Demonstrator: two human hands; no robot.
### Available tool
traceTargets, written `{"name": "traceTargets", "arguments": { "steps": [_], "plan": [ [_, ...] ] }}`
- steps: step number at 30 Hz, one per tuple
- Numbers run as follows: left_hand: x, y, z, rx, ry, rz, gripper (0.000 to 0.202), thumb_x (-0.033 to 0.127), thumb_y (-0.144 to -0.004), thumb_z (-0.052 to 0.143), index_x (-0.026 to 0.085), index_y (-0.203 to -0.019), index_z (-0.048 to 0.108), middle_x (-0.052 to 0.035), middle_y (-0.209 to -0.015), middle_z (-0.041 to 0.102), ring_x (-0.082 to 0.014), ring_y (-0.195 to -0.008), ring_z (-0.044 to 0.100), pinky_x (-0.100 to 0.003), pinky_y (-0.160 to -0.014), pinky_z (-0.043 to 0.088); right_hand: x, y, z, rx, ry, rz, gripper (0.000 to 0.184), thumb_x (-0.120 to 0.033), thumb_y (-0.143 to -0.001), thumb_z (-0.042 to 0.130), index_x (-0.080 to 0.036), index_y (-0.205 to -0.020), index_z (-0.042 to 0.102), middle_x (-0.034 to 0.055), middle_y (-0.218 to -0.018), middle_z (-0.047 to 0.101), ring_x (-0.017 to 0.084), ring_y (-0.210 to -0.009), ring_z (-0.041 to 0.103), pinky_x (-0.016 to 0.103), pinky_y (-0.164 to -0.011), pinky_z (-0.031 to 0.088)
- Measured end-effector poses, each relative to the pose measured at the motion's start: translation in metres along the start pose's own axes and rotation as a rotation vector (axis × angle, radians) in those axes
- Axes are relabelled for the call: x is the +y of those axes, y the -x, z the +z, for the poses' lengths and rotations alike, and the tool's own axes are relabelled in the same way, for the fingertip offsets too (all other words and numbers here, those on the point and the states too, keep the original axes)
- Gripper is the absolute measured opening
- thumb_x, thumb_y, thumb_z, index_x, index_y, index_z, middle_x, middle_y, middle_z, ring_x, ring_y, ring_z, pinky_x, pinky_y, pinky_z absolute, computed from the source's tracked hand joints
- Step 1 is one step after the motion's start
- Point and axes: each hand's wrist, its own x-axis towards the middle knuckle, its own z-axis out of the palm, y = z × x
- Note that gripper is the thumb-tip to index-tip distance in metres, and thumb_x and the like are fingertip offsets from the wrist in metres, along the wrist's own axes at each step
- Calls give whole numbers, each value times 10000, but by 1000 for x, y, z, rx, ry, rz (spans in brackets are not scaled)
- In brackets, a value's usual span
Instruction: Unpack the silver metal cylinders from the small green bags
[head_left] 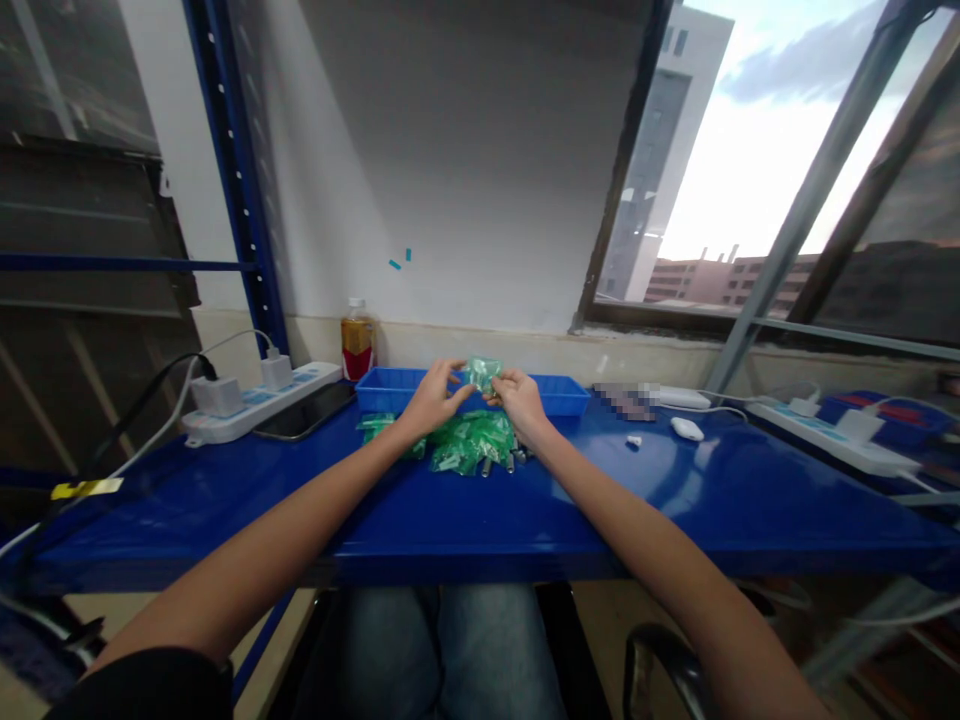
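Here in mid-air, just above the blue tray [562, 396], is the green plastic bag [484, 373], translucent, crinkled and shiny, its contents hard to make out through the glare. The right hand [523, 402] has it pinched at its lower right between thumb and fingers, and something small and brownish, too blurred to name, peeps out by those fingertips. The left hand [437, 394] is at the bag's left edge, thumb and forefinger apart; whether they truly grip it, I cannot tell.

Down below, on the near side of the tray, lies a heap of green bags [472, 442], partly covered by the left wrist, with metallic cylinders [487, 467] poking out at its right, some tucked under the plastic. Both hands block the middle of the tray, so its inside is mostly hidden.

Out left on the blue table [450, 520]: a dark-screened phone [306, 412], a white power strip [225, 424] with blue markings too small to read, and a bottle [358, 342] with a red-and-gold label, its brand illegible. Over to the right, a white case [686, 429] sits near a small white piece [634, 441], and behind them a pixelated patch [624, 402] masks whatever lies there. The left sleeve [150, 685] is cut off by the lower edge.
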Motion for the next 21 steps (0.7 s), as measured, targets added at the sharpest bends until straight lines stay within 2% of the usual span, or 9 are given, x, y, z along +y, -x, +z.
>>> {"name": "traceTargets", "arguments": {
  "steps": [2,6,8,11,15,18,21],
  "plan": [
    [-5,-2,2,18,56,-134,400,376,-822,564,108,-1119,546,-137,-1098,587,-202,-889,610,-316,-729,507,2,1,2,-32,47,-55,145,-232,-718,631,-186,-745,497,-57,-540,570,96,-482,573,206,-507,468],
    [-15,-5,4,-149,266,-272,282,381,-805,547,117,-893,589,-69,-806,654,-210,-763,634,-338,-701,505,9,1,6,-51,165,-153,117,-255,-730,590,-198,-736,488,-54,-579,557,113,-551,587,234,-572,484],
    [-18,-5,5,-188,356,-295,249,356,-807,543,126,-898,573,-59,-797,663,-197,-747,642,-318,-673,508,11,0,5,-39,255,-239,97,-268,-726,578,-192,-738,520,-34,-635,579,121,-614,583,245,-618,481],
    [-17,-4,4,-202,350,-256,172,285,-828,514,143,-917,549,-55,-827,680,-172,-749,652,-294,-673,510,11,-3,0,20,409,-341,95,-272,-699,578,-178,-711,574,-15,-676,603,126,-664,552,247,-662,456],
    [-7,-3,-4,-273,169,-117,97,243,-857,477,166,-818,522,-24,-713,671,-148,-645,649,-251,-619,486,5,-7,-10,55,442,-220,143,-287,-656,610,-157,-714,626,-51,-525,533,102,-518,478,220,-544,402],
    [-2,-2,-11,-282,-40,-7,132,246,-878,462,171,-822,555,-12,-652,659,-149,-611,637,-232,-592,451,1,-8,-13,-13,301,-84,135,-271,-657,599,-149,-714,620,-45,-477,549,102,-454,499,213,-495,397],
    [-3,-1,-15,-240,-184,71,188,210,-892,427,172,-934,606,-28,-720,685,-160,-675,646,-239,-642,454,-2,-7,-11,-95,95,16,132,-277,-700,561,-158,-645,578,12,-504,610,127,-454,554,235,-498,438]
  ]
}}
